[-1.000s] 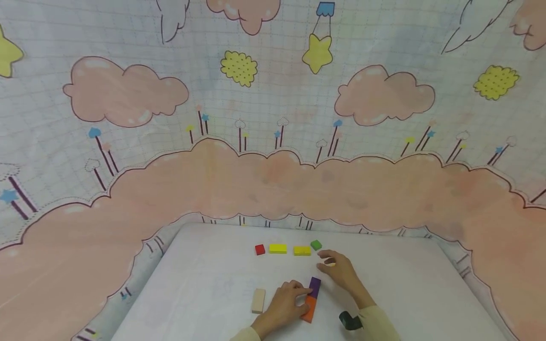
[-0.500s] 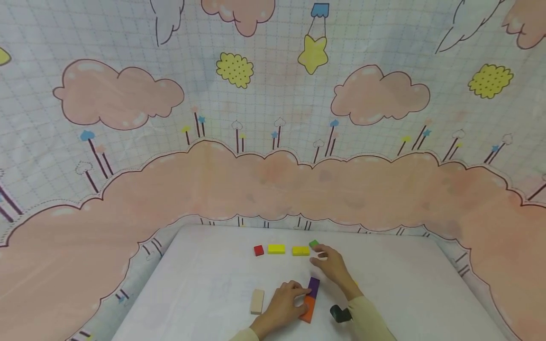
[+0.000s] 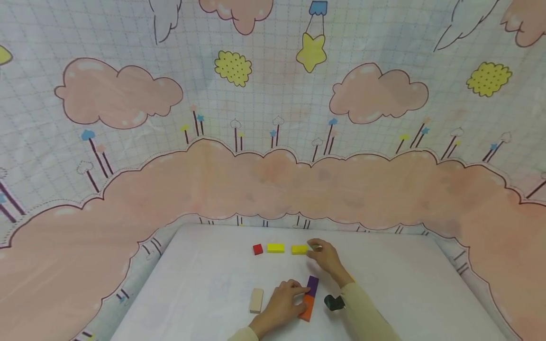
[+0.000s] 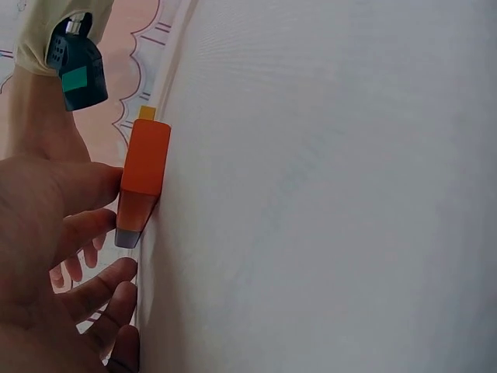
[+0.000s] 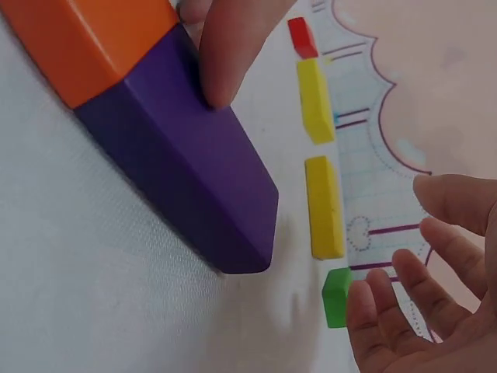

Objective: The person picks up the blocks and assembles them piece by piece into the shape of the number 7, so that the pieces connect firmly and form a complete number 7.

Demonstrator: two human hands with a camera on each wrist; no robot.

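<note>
My left hand (image 3: pixel 281 303) rests against two blocks lying end to end, an orange block (image 3: pixel 307 309) and a purple block (image 3: pixel 313 285). Its thumb touches the orange one and its index finger the purple one, both from the left side. My right hand (image 3: pixel 326 258) is at the right end of the back row, fingers spread beside a green block (image 5: pixel 335 299), which it mostly hides in the head view. Contact with the green block cannot be told. A yellow block (image 3: pixel 299 249) lies just left of that hand.
Further left in the row lie another yellow block (image 3: pixel 275 248) and a red block (image 3: pixel 258 249). A plain wooden block (image 3: pixel 256 300) sits left of my left hand. A dark green wrist device (image 3: pixel 333 302) is at the right sleeve (image 3: pixel 362 308). Patterned cloth surrounds the white tabletop (image 3: pixel 204 274).
My right hand has moved forward and a little left to the green block, covering most of it in the head view. The left hand has kept its place on the orange and purple blocks.
</note>
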